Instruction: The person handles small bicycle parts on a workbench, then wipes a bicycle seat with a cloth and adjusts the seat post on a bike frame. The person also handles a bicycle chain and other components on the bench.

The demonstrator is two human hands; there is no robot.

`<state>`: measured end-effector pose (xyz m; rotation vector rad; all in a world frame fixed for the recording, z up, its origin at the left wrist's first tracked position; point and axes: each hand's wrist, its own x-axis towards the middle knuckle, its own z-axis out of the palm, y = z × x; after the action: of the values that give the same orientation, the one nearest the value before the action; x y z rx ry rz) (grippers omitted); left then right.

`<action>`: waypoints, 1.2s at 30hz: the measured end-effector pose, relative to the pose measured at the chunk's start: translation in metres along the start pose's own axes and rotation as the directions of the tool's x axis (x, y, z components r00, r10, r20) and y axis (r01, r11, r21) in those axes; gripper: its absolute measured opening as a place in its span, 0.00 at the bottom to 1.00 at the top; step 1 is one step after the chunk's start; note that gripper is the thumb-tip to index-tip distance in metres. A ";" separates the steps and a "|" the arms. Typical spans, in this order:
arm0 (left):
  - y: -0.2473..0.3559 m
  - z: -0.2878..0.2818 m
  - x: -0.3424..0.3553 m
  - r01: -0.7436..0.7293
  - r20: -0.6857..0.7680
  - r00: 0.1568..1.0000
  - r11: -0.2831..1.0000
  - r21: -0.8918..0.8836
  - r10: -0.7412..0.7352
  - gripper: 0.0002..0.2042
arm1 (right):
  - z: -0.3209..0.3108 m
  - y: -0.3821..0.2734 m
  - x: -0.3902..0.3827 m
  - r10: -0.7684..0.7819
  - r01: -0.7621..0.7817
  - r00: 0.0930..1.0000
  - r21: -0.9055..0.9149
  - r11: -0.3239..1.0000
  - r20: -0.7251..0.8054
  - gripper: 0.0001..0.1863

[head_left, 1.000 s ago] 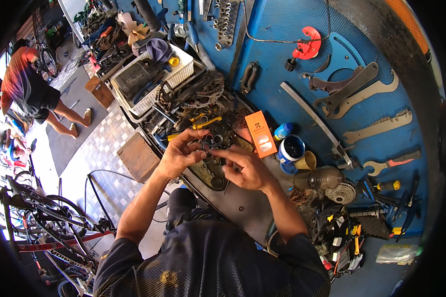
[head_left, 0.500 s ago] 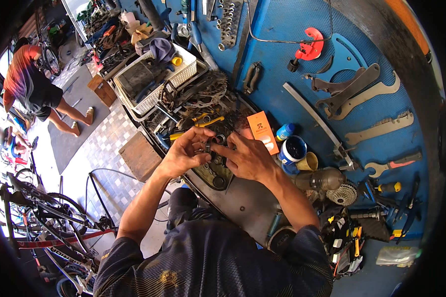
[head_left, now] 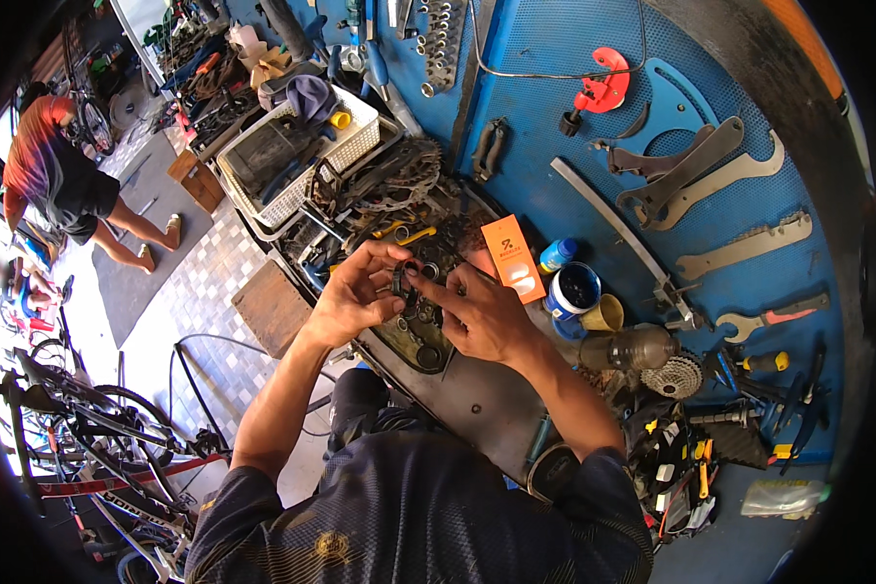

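A small dark metal ring (head_left: 399, 283), perhaps a bearing, is held upright in front of me over the workbench. My left hand (head_left: 352, 297) pinches it between thumb and fingers. From the other side, my right hand (head_left: 487, 316) reaches in with its index finger against the ring; its other fingers are curled and partly hidden. Below the hands lies a greasy, dark tray (head_left: 414, 352) with several loose rings and small parts. A yellow-handled tool (head_left: 419, 236) rests just beyond my fingertips.
A white plastic basket (head_left: 364, 144) stands beyond piled chainrings (head_left: 399, 180). Right of my hands are an orange card (head_left: 512, 243), a blue-and-white tub (head_left: 574, 289) and a cassette (head_left: 674, 376). Tools hang on the blue pegboard (head_left: 535, 127). Bicycles (head_left: 117, 428) and another person (head_left: 58, 165) are at left.
Both hands stay together around the ring, which now tilts slightly differently and shows more of its face. The view has shifted a little; the other person has barely moved.
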<state>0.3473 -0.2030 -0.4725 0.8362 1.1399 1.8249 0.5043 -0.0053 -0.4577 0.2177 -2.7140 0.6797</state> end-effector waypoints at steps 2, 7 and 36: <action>0.002 0.001 0.001 -0.060 0.000 0.998 0.998 0.034 0.061 0.31 | 0.002 -0.004 -0.003 0.064 -0.062 0.997 -0.041 0.997 0.036 0.41; 0.001 0.001 0.001 -0.123 0.031 0.992 0.984 0.127 0.120 0.32 | 0.004 -0.006 -0.013 0.070 -0.154 0.982 0.539 0.828 0.173 0.38; -0.032 -0.016 -0.051 -0.077 -0.279 0.960 0.969 -0.236 0.008 0.31 | 0.158 0.059 0.001 0.161 -0.165 0.985 0.055 0.985 0.065 0.18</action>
<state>0.3662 -0.2461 -0.5140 0.4761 1.0404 2.1161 0.4457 -0.0300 -0.6144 0.0301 -2.7940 0.8141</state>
